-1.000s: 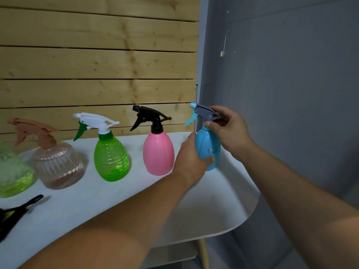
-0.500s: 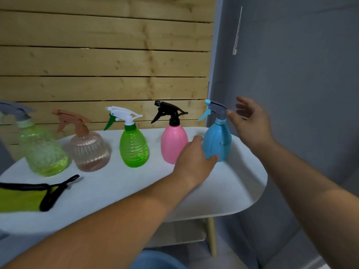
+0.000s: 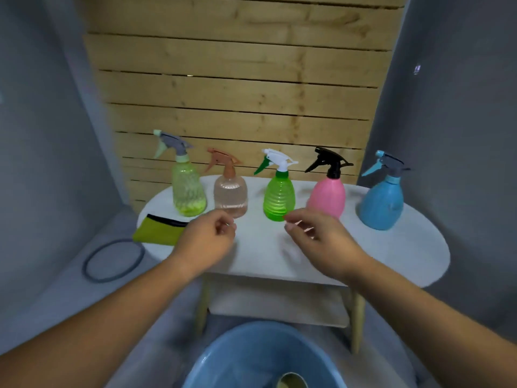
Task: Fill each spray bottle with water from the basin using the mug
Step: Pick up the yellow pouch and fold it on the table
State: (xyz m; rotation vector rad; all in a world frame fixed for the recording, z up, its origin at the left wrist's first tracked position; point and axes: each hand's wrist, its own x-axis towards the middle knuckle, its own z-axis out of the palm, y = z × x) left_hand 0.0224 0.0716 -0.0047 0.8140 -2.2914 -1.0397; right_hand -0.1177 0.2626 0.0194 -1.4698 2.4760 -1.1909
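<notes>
Several spray bottles stand in a row on the white oval table (image 3: 414, 256): a yellow-green one (image 3: 187, 191), a clear peach one (image 3: 230, 196), a ribbed green one (image 3: 279, 198), a pink one (image 3: 328, 196) and a blue one (image 3: 382, 204). All carry their trigger heads. My left hand (image 3: 208, 242) hovers in front of the peach bottle with fingers loosely curled, holding nothing. My right hand (image 3: 319, 239) hovers in front of the green and pink bottles, also empty. A blue basin (image 3: 223, 357) sits on the floor below me, with the rim of a mug (image 3: 292, 381) at the bottom edge.
A yellow-green cloth with a black edge (image 3: 158, 231) lies on the table's left end. A grey ring (image 3: 113, 260) lies on the floor to the left. Wooden slats back the table, grey walls flank it, and a lower shelf (image 3: 279, 306) sits under the top.
Both hands let go of the blue bottle, which stays at the table's right end, and drew back to the middle. The view pulled back and down, showing the basin.
</notes>
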